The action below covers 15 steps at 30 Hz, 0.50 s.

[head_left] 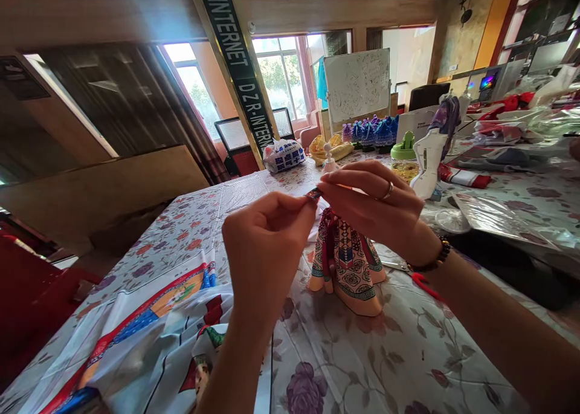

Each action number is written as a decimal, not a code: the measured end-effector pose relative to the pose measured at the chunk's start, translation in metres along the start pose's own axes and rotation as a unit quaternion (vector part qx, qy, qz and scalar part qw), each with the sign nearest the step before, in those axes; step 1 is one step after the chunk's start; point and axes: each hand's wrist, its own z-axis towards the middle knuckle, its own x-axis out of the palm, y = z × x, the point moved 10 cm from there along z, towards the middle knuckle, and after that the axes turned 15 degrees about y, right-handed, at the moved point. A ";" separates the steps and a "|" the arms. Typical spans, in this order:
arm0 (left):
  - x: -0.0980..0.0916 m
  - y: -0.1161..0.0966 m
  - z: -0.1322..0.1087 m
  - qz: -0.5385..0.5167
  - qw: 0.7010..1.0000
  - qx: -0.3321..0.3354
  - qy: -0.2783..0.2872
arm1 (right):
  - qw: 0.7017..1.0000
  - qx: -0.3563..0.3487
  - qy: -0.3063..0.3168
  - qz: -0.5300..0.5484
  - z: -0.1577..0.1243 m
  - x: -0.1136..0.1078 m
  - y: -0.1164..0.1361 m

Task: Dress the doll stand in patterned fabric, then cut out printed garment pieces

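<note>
My left hand [265, 251] and my right hand [376, 205] meet above the table, both pinching a small dark red strip of ribbon [313, 194] between thumb and fingertips. Just behind and below them stands a small doll figure in a patterned cream and red dress [347, 266]. A ring sits on my right hand and a bead bracelet on that wrist. Red-handled scissors [414, 275] lie on the flowered tablecloth [362, 359] under my right forearm.
Printed fabric [149, 335] lies bunched at the near left. Farther back are a white glue gun [428, 154], a green-lidded jar [404, 157], purple dressed dolls [371, 133], a plastic bag [284, 155], a whiteboard [357, 84] and clear plastic sheets [493, 217] at right.
</note>
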 end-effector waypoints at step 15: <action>0.012 0.025 0.006 -0.195 0.972 -0.092 0.092 | 0.999 0.034 0.017 0.021 0.001 0.003 0.002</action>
